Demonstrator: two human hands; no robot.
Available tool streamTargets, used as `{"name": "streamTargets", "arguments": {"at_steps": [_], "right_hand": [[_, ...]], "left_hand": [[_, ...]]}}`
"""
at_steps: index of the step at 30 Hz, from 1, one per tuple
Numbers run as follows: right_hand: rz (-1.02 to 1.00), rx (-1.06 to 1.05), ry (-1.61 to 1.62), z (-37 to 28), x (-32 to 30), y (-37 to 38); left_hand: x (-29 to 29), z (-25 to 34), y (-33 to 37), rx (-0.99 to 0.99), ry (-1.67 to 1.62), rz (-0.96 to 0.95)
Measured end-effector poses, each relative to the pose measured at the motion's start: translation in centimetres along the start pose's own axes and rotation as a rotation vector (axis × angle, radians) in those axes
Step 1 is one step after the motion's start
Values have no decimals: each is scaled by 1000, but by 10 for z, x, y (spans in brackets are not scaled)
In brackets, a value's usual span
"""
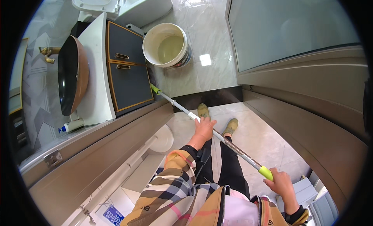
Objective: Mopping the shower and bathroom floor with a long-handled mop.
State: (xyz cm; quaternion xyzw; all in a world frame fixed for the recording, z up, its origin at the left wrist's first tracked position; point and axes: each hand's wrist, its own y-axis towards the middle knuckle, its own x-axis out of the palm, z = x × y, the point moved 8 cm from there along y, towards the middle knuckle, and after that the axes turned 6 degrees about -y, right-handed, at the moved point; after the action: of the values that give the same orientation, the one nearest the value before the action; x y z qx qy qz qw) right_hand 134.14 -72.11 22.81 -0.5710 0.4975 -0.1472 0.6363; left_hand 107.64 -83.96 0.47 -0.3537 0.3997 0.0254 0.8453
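Note:
A long mop handle [183,108], white and grey metal with lime-green ends, slants across the doorway from upper left to lower right. My left hand [204,128] is closed round its middle, on the white sleeve. At the lower right my right hand [280,182] grips the handle's lime-green end. Its far end goes down beside the dark vanity cabinet [130,84], and the mop head is hidden there. Beyond the handle stands a white bucket [166,45] with cloudy water in it, on the bathroom tiles.
A dark raised threshold [206,97] crosses the doorway just ahead of my shoes [230,127]. Brown door frames flank me, with a frosted glass door [291,27] at the right. A basin [72,76] sits on the vanity; a toilet [95,0] is beyond.

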Motion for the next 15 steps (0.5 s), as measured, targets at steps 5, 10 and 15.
{"name": "streamTargets", "arguments": {"at_steps": [5, 10, 15], "right_hand": [[125, 49, -57, 1, -37, -71], [416, 139, 11, 27, -81, -165], [433, 267, -91, 34, -102, -261]], "left_hand": [[-11, 56, -20, 118, 14, -15], [7, 153, -38, 337, -6, -89], [-4, 253, -62, 530, -110, -107]]}}
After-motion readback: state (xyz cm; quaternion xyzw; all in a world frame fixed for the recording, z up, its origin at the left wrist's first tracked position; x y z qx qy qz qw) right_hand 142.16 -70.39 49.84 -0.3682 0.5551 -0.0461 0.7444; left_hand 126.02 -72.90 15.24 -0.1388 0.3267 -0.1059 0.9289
